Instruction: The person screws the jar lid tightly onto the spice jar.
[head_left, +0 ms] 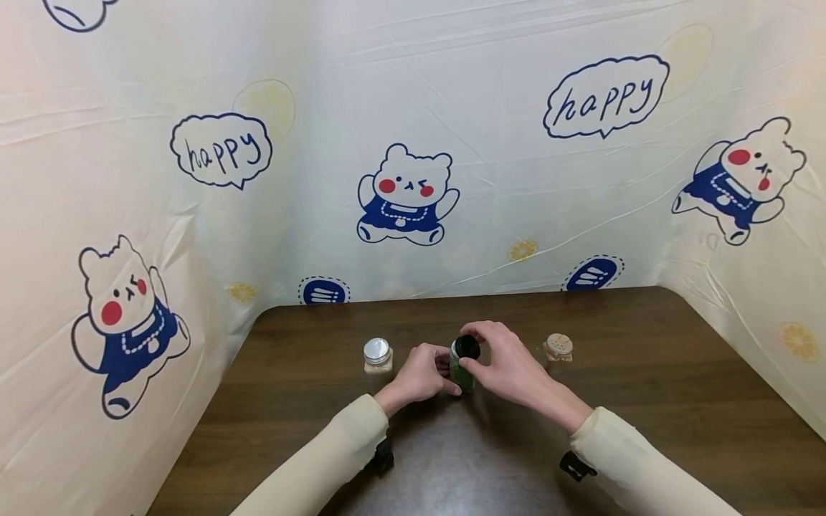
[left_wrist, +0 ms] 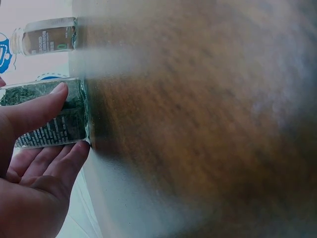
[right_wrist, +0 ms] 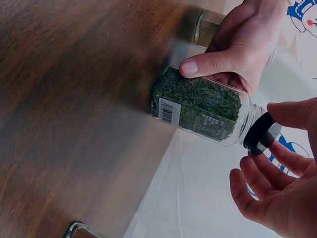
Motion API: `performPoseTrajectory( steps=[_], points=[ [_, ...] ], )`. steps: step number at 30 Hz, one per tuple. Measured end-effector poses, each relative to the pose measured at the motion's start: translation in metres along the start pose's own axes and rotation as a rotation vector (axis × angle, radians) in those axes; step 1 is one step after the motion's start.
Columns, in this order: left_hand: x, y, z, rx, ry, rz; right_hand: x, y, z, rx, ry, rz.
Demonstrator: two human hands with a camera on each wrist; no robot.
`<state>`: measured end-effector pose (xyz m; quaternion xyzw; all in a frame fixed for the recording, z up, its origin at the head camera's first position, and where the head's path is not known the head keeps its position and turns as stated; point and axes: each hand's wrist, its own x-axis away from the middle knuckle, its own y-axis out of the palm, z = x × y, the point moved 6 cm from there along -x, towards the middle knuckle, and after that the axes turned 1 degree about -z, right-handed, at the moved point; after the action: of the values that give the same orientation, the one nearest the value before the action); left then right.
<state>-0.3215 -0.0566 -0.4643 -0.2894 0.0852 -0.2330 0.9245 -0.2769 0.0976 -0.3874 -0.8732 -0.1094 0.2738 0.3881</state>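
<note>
A clear glass jar of dried green herbs (right_wrist: pixel 198 106) stands upright on the table, a barcode label low on its side. My left hand (head_left: pixel 421 374) grips it from the left, the thumb (left_wrist: pixel 47 106) along one face and the fingers behind. At its mouth, my right hand (head_left: pixel 510 365) pinches a black lid (right_wrist: pixel 259 134) between thumb and fingers. The lid sits tilted over the jar's neck, with some clear screw thread showing below it. In the head view the fingers partly cover the jar.
On the left stands a jar with a silver lid (head_left: pixel 377 351) and pale contents. A jar with a holed shaker top (head_left: pixel 558 345) stands on the right. Both are on the brown wooden table (head_left: pixel 310 401), backed by a printed curtain (head_left: pixel 490 215).
</note>
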Motion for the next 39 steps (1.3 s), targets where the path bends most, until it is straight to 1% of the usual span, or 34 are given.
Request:
performPoseTrajectory(
  steps=[11, 22, 26, 39],
  points=[
    [-0.0013, 0.0006, -0.0015, 0.007, 0.004, 0.001, -0.0037, 0.0027, -0.0002, 0.027, -0.020, -0.004],
    [-0.0016, 0.0009, -0.0029, 0.016, -0.002, -0.006, -0.0069, 0.0047, -0.0017, 0.057, -0.029, -0.029],
    [-0.0013, 0.0007, -0.0035, 0.005, -0.007, -0.009, -0.0078, 0.0055, -0.0030, 0.066, -0.036, -0.044],
    [-0.0015, 0.0003, -0.0035, -0.005, -0.004, -0.004, -0.0084, 0.0069, -0.0034, 0.084, -0.019, -0.083]
  ],
)
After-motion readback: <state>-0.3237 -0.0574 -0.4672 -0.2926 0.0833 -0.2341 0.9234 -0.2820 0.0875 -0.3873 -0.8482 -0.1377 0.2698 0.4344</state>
